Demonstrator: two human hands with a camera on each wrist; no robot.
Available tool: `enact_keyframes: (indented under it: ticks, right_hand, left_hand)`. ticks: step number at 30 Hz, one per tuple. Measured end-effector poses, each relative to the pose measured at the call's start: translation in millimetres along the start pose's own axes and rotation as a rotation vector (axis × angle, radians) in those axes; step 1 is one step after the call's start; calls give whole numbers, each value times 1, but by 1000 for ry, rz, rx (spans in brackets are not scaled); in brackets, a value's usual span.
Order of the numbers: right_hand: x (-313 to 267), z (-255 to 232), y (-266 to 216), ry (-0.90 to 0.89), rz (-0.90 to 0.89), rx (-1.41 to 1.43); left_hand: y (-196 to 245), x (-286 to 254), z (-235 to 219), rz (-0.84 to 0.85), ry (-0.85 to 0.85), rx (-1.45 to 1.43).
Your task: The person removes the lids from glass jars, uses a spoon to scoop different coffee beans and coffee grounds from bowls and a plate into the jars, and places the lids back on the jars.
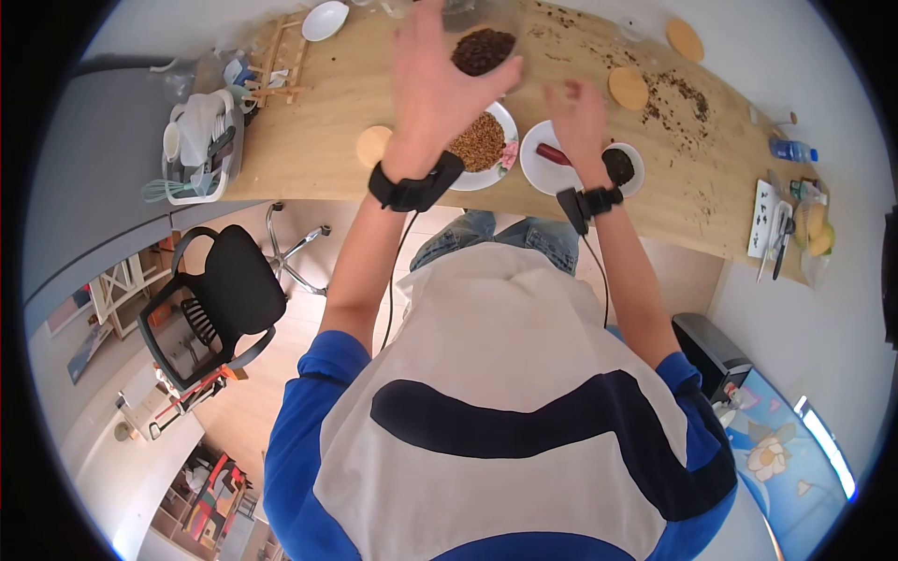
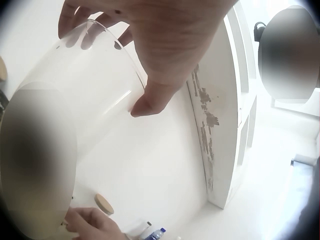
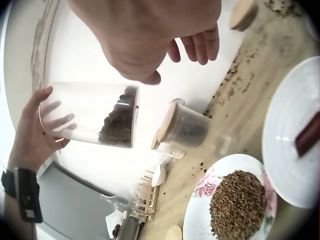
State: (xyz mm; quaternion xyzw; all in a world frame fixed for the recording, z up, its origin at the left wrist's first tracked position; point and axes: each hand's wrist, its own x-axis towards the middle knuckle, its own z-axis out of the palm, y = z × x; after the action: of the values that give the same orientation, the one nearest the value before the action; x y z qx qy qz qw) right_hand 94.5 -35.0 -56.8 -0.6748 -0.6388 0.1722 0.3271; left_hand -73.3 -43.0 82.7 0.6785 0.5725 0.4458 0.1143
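Note:
The left hand (image 1: 426,98) grips a clear jar (image 3: 85,107) near its rim, thumb on one side and fingers round the other. Dark pieces (image 3: 119,120) lie inside at the jar's far end, also visible in the head view (image 1: 483,50). In the left wrist view the jar wall (image 2: 95,100) is transparent beside the left hand (image 2: 165,45). To the right, apart from the jar, the right hand (image 1: 580,131) hovers with loosely bent fingers and nothing visible in them. Below are a floral plate of brown grains (image 1: 479,142) and a white plate (image 1: 535,176) with a dark red object (image 1: 553,153).
A bowl of dark material (image 1: 618,168) is beside the white plate. Dark bits (image 1: 678,98) are scattered on the table's right side, near round wooden lids (image 1: 629,88). A lidded jar (image 3: 187,127) stands behind the floral plate. At the left are a dish rack (image 1: 224,173) and wooden stand (image 1: 281,61).

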Motion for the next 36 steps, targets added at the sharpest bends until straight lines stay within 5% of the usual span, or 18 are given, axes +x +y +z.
enact_keyframes:
  ticks: [5,8,9,11,27,36]
  right_hand:
    - [42,50,-44,23,-343,-300]
    - [54,65,-60,-78,-383,-329]
    - [58,67,-61,-78,-385,-329]
    - [68,71,-61,-374,-291,-297]
    - [71,9,22,-241,-22,-444]
    - [62,16,31,-156,-82,-408]
  left_hand:
    - [-40,1,-39,41,54,190]
    - [-75,-5,-34,96,76,291]
    - [-91,-8,-29,75,66,304]
    - [-106,-9,-22,55,57,318]
    - [-151,-6,95,99,-238,272]
    - [-150,-12,101,23,-361,269]
